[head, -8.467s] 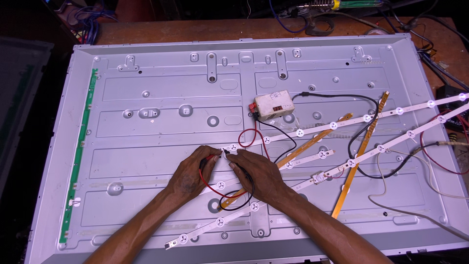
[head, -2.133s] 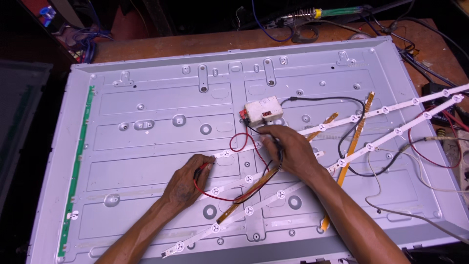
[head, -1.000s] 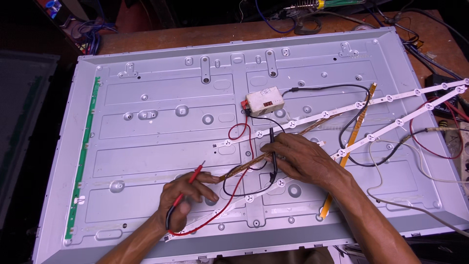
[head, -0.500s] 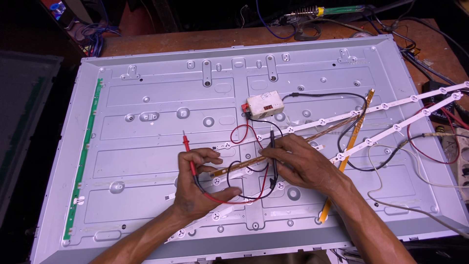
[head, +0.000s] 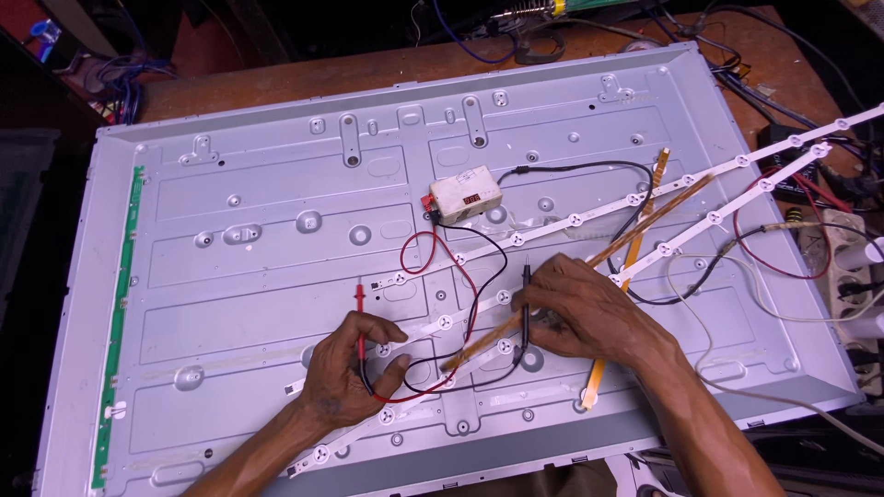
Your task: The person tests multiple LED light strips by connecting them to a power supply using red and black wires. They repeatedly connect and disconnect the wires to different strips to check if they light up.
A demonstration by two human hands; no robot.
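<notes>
Fingers of the left hand [head: 345, 373] pinch a thin red test probe [head: 360, 317], upright, tip pointing near. Right hand [head: 575, 308] grips a thin black test probe [head: 525, 308], also near-far, over the white LED strip [head: 552, 230] running diagonally far-right.

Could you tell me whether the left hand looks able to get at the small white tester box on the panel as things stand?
Probably yes: the left hand holds a red probe, but only bare panel and loose wires lie toward the tester box.

Matt metal, plastic and worn wood

The panel [head: 276, 267] is matt grey pressed metal; the tester box [head: 465, 194] looks like smooth off-white plastic; the table [head: 368, 69] is rough brown wood.
</notes>
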